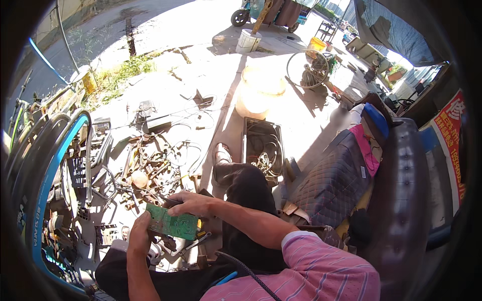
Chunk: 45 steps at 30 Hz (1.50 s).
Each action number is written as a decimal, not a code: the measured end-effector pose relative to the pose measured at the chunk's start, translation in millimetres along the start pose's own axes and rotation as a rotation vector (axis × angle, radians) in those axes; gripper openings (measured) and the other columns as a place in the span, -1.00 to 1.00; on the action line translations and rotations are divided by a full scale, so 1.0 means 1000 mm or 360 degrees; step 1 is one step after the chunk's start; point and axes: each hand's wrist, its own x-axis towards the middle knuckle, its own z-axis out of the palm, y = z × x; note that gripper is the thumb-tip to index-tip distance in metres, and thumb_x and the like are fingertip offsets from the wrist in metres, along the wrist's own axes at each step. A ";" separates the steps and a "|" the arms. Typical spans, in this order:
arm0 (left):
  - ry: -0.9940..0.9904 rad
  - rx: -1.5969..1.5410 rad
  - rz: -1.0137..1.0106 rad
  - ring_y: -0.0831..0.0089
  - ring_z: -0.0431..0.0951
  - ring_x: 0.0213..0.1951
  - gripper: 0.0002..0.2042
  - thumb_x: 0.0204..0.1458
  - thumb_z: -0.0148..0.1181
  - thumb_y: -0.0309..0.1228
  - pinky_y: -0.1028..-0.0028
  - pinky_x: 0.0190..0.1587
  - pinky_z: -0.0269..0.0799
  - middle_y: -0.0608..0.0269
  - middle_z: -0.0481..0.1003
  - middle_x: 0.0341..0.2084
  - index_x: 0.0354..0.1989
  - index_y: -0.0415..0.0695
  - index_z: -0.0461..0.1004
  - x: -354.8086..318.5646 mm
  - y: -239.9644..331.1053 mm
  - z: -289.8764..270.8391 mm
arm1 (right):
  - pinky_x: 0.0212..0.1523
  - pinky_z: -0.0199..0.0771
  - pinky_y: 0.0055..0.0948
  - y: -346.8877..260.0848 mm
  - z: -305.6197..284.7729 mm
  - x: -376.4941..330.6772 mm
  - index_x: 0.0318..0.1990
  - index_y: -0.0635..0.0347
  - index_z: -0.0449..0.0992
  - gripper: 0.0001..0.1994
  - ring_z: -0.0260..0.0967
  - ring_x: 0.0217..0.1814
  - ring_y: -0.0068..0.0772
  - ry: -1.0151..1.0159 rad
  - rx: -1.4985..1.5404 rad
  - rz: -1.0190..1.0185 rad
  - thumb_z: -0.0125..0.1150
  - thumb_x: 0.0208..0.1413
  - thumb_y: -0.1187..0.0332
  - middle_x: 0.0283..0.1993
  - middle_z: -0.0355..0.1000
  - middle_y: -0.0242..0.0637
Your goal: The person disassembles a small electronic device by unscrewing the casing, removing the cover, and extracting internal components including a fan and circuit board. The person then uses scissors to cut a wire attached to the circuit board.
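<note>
Pink striped sleeve [321,271] and a dark cable [246,271] fill the lower edge, nearest the lens, with dark trousers [246,195] beneath. Far left: blue-rimmed tyres and wheels [45,190], stacked upright and bent by the lens. Next, left hand [139,235], closed around the lower left edge of a green circuit board [173,224], held over the lap and above the ground litter. Right hand [190,204], curled over the board's top edge, fingers pressing on it; whether they pinch a small tool or component cannot be told, as the fingertips are shadowed. Progress, as a judgement: the board is out of any casing and in hand, under inspection or being stripped; no removed parts can be singled out, so the work looks early or midway. Beyond the hands: scattered metal scrap, wires and fittings [150,170] on pale concrete, individual pieces too small to name. Centre: dark crate [249,145] holding coiled wire, with a pale bucket [258,90] behind it, overexposed. Right: quilted seat cover [331,185], a pink cloth [364,150], then a dark padded seat [401,200]. Far right: red sign [452,145], cut by the rim. Whatever lies under the board and beneath the left forearm is hidden; distant vehicles and a bare wheel rim [307,69] are blurred.
</note>
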 end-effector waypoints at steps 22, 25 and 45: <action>0.0681 0.1414 0.1340 0.07 0.45 0.11 -0.76 -0.08 0.32 -0.66 0.21 0.13 0.40 0.02 0.45 0.01 -0.19 -0.24 0.53 0.011 -0.021 0.021 | -0.12 0.45 -0.35 0.017 0.016 0.010 -0.12 0.27 0.60 -0.60 0.43 -0.23 -0.50 0.0325 -0.0184 -0.0021 0.31 0.15 0.07 -0.28 0.54 -0.32; 0.0733 0.1478 0.1364 0.11 0.46 0.03 -0.77 -0.06 0.33 -0.63 0.21 0.05 0.42 0.07 0.46 -0.07 -0.19 -0.22 0.55 0.010 -0.023 0.020 | -0.25 0.47 -0.34 0.033 0.023 0.023 -0.19 0.31 0.61 -0.62 0.44 -0.31 -0.47 0.0387 -0.0218 -0.0137 0.33 0.13 0.10 -0.31 0.54 -0.28; 0.0621 0.1331 0.0844 0.39 0.53 -0.37 -0.80 0.05 0.26 -0.34 0.39 -0.28 0.45 0.26 0.52 -0.47 -0.31 -0.23 0.60 0.024 -0.022 0.010 | -0.31 0.50 -0.42 0.019 0.036 0.016 -0.16 0.28 0.64 -0.62 0.49 -0.40 -0.52 0.0839 -0.0999 -0.0209 0.40 0.08 0.10 -0.40 0.59 -0.25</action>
